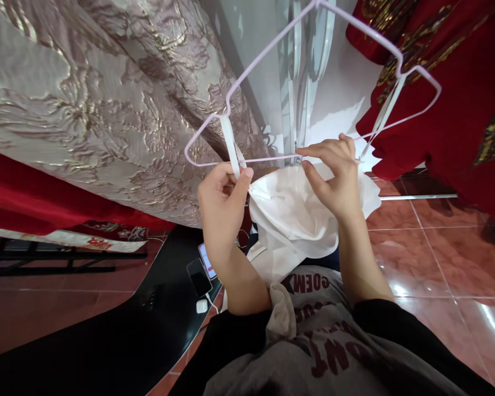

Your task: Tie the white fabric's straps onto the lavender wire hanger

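Observation:
A pale lilac wire hanger [272,52] hangs in front of me, with a white garment [291,220] bunched below its bottom bar. Two white straps run up over the hanger, one at the left notch and one at the right. My left hand [223,206] is closed, pinching the left strap [230,144] between thumb and fingers just under the bar. My right hand [334,176] pinches the top edge of the white garment at the bar, near the right strap [381,121].
A shiny embossed beige cloth [91,110] hangs at the left, red gold-patterned fabric [457,99] at the right. Below lie a black surface [119,330] with two phones [202,269] and a white charger [202,306], and a reddish tiled floor [437,258].

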A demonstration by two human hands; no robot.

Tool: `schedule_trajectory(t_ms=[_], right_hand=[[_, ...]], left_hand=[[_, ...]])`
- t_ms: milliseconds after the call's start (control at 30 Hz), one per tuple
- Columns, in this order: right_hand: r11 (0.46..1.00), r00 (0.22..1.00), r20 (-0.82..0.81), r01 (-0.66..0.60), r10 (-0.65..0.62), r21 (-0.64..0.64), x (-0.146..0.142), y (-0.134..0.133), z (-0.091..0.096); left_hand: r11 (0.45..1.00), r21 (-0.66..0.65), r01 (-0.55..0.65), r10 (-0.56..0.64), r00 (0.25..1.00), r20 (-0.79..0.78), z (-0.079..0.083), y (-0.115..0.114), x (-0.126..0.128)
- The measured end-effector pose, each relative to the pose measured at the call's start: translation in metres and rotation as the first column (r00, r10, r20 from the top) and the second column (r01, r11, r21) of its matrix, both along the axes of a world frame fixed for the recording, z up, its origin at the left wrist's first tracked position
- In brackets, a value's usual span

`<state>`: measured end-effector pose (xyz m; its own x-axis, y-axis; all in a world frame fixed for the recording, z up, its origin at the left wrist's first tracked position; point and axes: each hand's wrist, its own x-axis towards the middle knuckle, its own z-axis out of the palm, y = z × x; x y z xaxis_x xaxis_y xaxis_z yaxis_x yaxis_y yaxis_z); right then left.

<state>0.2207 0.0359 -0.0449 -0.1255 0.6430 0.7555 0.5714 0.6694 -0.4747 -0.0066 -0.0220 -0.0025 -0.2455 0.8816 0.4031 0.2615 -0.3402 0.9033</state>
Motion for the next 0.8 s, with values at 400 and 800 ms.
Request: schedule_trajectory(t_ms=[400, 800], right_hand=[[0.999, 1.0, -0.006, -0.018, 0.017, -0.041, 0.0, 0.0, 0.001], [0.999, 0.998, 0.033, -0.05, 0.05, 0.009, -0.007, -0.006, 0.0]], left_hand=[[0.91, 0.408, 0.068, -0.261, 0.861, 0.437, 0.023, 0.051, -0.011], [0.982, 0.092, -0.167, 0.114, 0.903, 0.415, -0.031, 0.047, -0.009]])
